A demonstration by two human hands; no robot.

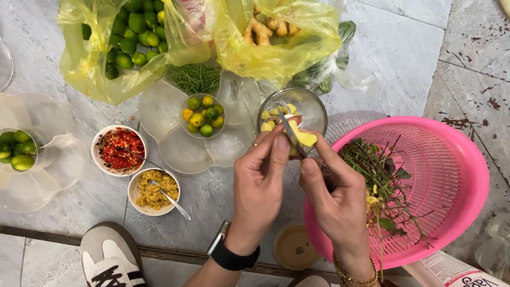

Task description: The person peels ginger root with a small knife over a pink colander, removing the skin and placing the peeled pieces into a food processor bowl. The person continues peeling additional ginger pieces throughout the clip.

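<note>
My left hand (260, 183) pinches a small yellow piece of fruit (304, 139) between thumb and fingers, just over a clear glass bowl (313, 106) holding several cut yellow-green pieces. My right hand (334, 199) grips a small knife (291, 132) whose blade rests against that piece. A black watch sits on my left wrist and a gold bracelet on my right.
A pink plastic colander (451, 175) with leafy herbs lies at right. A flower-shaped clear tray (175, 138) carries a small bowl of calamansi (203, 116). Bowls of red chilli (119, 150) and yellow paste (154, 191) stand left, yellow bags (106, 69) of limes and ginger behind, my shoe (109, 258) below.
</note>
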